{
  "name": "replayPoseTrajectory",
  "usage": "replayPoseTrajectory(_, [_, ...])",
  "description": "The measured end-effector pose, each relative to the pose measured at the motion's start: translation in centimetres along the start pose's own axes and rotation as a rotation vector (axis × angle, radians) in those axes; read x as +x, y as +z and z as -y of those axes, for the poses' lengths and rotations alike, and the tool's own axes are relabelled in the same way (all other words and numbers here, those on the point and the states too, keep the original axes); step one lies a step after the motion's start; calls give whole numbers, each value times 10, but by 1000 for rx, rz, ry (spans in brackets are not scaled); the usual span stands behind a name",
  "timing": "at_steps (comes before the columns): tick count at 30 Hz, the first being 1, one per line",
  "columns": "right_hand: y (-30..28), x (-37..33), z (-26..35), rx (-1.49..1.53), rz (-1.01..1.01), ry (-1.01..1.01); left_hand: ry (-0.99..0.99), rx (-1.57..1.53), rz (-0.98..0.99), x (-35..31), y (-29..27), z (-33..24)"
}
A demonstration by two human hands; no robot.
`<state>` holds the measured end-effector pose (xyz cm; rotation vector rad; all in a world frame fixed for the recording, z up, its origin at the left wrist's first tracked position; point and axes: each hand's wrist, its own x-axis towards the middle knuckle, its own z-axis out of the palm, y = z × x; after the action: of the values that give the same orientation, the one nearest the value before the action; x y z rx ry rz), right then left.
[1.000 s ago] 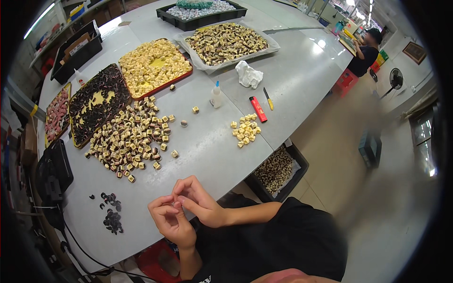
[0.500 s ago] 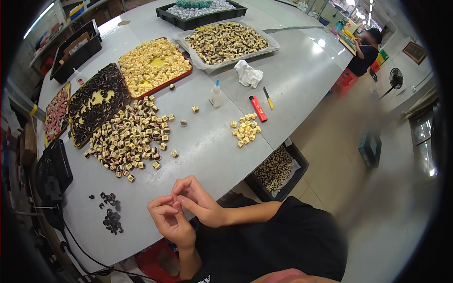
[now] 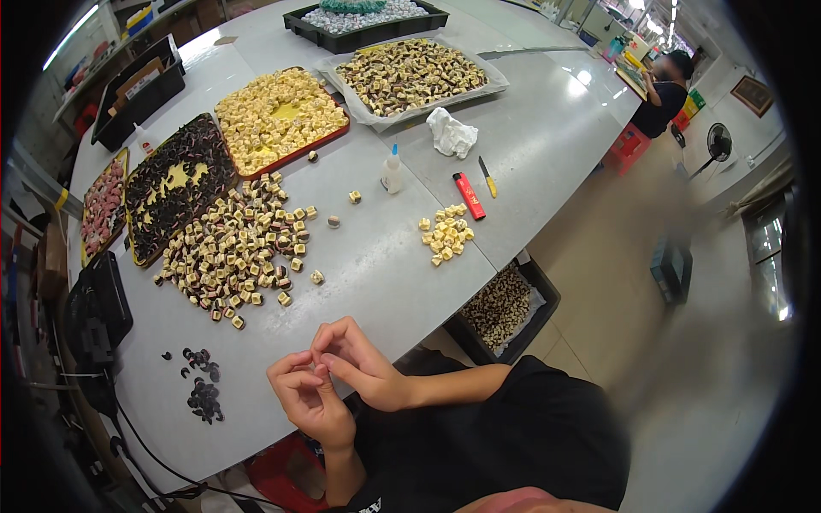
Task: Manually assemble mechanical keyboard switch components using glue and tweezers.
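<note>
My left hand [image 3: 312,403] and my right hand [image 3: 366,369] meet over the table's near edge, fingers curled and fingertips pressed together. Whatever is pinched between them is hidden or too small to make out. To their left lie several small black curved pieces [image 3: 203,400] in a loose cluster. Beyond the hands spreads a big heap of small cream-and-dark pieces [image 3: 231,248], some with pink layers. A smaller pile of plain cream pieces [image 3: 446,234] sits to the right. Near that pile are a red lighter-shaped item [image 3: 469,196] and a yellow-handled knife [image 3: 487,178].
Behind the heap stand trays of black pieces [image 3: 152,203], cream pieces [image 3: 286,145], pink pieces [image 3: 104,205] and two-tone pieces [image 3: 505,84]. A blue-tipped bottle [image 3: 391,175] and crumpled white tissue [image 3: 451,134] stand mid-table. Below the edge is a black crate [image 3: 547,299]. A person [image 3: 663,103] sits far right.
</note>
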<state>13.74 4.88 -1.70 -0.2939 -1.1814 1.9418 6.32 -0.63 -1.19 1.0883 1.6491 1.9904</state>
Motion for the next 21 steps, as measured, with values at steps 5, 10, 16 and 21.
replayPoseTrajectory(5, [1,0,0,12,-5,8,3,13,18,0,-3,1])
replayPoseTrajectory(10, [1,0,0,11,1,-2,-3,14,31,0,-4,2])
replayPoseTrajectory(16, [1,0,-2,18,7,-4,7,4,23,0,-2,0])
replayPoseTrajectory(21, [-1,0,1,23,10,4,-1,-27,29,1,1,-2])
